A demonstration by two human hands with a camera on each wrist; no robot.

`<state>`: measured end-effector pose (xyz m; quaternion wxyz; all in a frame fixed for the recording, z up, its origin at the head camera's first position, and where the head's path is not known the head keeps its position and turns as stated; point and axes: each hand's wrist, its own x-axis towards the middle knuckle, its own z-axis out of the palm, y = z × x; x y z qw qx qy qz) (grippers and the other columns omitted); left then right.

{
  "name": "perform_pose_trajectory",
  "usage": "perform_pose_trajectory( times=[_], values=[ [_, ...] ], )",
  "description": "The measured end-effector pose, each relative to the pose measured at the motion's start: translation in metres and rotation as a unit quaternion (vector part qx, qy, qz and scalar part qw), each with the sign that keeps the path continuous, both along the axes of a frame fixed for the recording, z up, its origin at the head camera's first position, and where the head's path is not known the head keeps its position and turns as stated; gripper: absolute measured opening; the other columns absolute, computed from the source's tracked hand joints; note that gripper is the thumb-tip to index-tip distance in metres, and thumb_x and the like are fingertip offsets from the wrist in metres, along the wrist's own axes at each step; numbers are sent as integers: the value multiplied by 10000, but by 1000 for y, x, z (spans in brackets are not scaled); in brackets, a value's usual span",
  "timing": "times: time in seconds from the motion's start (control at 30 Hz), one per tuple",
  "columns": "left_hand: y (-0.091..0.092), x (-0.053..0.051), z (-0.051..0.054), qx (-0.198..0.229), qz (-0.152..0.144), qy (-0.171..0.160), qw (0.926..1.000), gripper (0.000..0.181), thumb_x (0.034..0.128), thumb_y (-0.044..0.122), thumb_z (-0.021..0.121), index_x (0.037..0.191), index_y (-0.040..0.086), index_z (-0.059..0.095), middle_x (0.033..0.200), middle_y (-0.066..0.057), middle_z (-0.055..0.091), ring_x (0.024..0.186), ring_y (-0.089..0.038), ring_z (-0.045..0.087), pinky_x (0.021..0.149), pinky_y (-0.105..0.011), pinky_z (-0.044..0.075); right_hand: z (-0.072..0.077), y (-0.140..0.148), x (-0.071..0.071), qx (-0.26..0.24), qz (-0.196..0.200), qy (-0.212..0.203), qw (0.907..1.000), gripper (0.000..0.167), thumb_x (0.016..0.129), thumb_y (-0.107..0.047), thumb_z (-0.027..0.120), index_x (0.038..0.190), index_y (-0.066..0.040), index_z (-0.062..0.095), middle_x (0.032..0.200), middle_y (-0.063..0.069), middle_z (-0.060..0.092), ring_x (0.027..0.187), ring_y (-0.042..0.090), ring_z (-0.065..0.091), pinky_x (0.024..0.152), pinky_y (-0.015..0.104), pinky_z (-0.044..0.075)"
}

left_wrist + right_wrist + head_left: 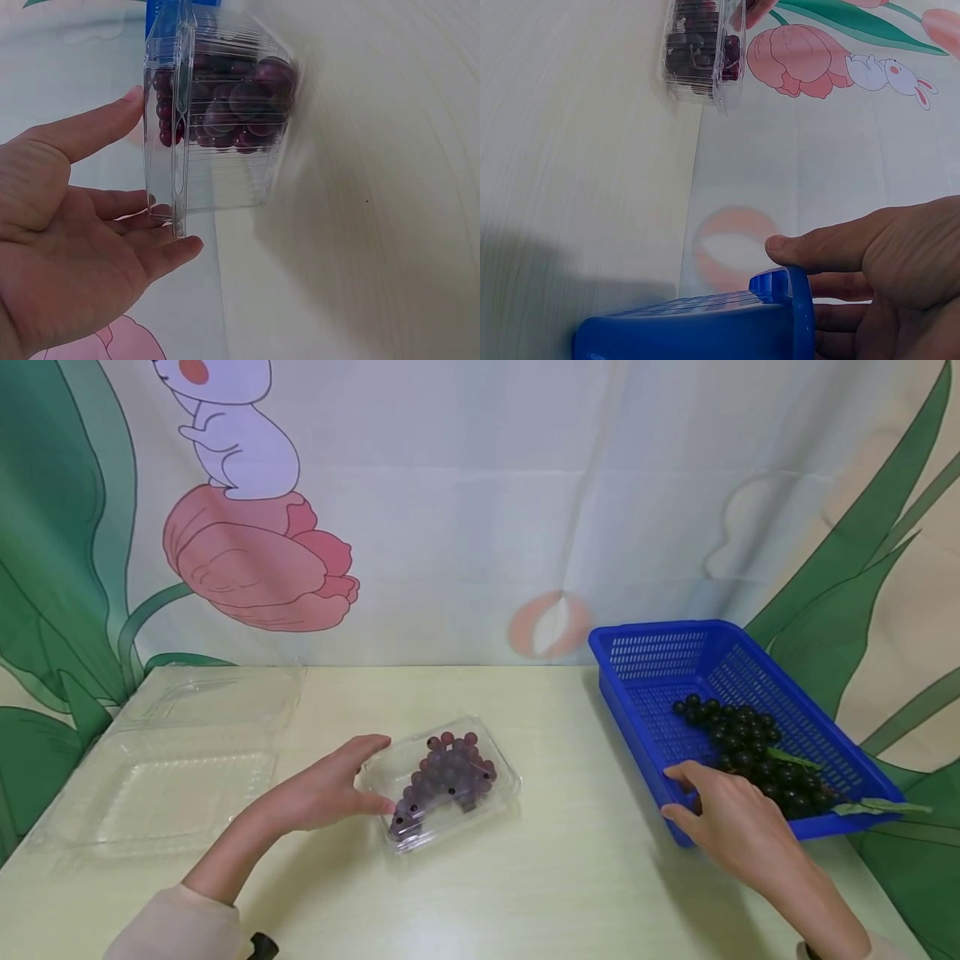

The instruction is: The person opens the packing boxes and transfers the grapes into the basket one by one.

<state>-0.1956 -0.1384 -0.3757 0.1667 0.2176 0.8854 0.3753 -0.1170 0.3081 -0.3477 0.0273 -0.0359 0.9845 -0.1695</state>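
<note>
In the head view, my left hand point(322, 789) is at the left side of a closed clear box point(498, 802) holding purple-red grapes point(450, 768). The left wrist view has this hand point(82, 232) with thumb and fingers spread at the edge of the box's lid point(180, 150). My right hand point(738, 822) reaches over a blue basket point(630, 727), its fingertips at the left rim; dark grapes point(738, 735) with green leaves lie inside. From the right wrist, the thumb and fingers point(817, 255) are spread at the rim point(802, 315); exact contact is partly hidden.
An open, clear plastic box point(187, 793) lies at the left of the pale table point(555, 893), its lid point(225, 697) folded back toward the cloth. Behind the table hangs a printed cloth point(450, 527). A small black object point(262, 946) shows at the lower edge, by the left sleeve.
</note>
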Motion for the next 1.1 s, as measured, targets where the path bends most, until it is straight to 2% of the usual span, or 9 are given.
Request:
perform_pose_trajectory(
  times=[0.23, 0.5, 0.73, 1.1],
  values=[
    [3, 2, 4, -134, -146, -134, 9997, 939, 900, 286, 827, 1576, -61, 276, 1611, -290, 284, 1412, -519, 374, 1127, -640, 360, 0, -1, -1, -7, 29, 52, 10000, 456, 930, -186, 786, 1331, -20, 646, 758, -32, 614, 602, 138, 527, 459, 337, 419],
    [8, 7, 9, -175, -358, -236, 9989, 930, 912, 259, 813, 1589, -51, 256, 1630, -277, 269, 1491, -472, 270, 1180, -633, 279, 0, 0, 0, -8, -11, -14, 10000, 463, 935, -193, 782, 1341, -21, 641, 770, -27, 627, 606, 140, 534, 463, 337, 425],
    [11, 9, 9, -148, -561, -259, 9980, 910, 923, 228, 796, 1592, -52, 247, 1631, -265, 278, 1497, -453, 270, 1191, -620, 267, 0, -1, 1, 10, 19, 77, 10000, 454, 928, -180, 787, 1329, -19, 649, 748, -26, 610, 589, 147, 515, 451, 333, 401],
    [18, 13, 11, -25, -816, -551, 9951, 923, 930, 219, 786, 1617, -3, 212, 1649, -225, 264, 1494, -438, 288, 1176, -624, 295, -1, -1, 2, 43, 39, 103, 9999, 453, 925, -174, 788, 1329, -22, 650, 739, -28, 605, 575, 146, 508, 446, 332, 396]
  ],
)
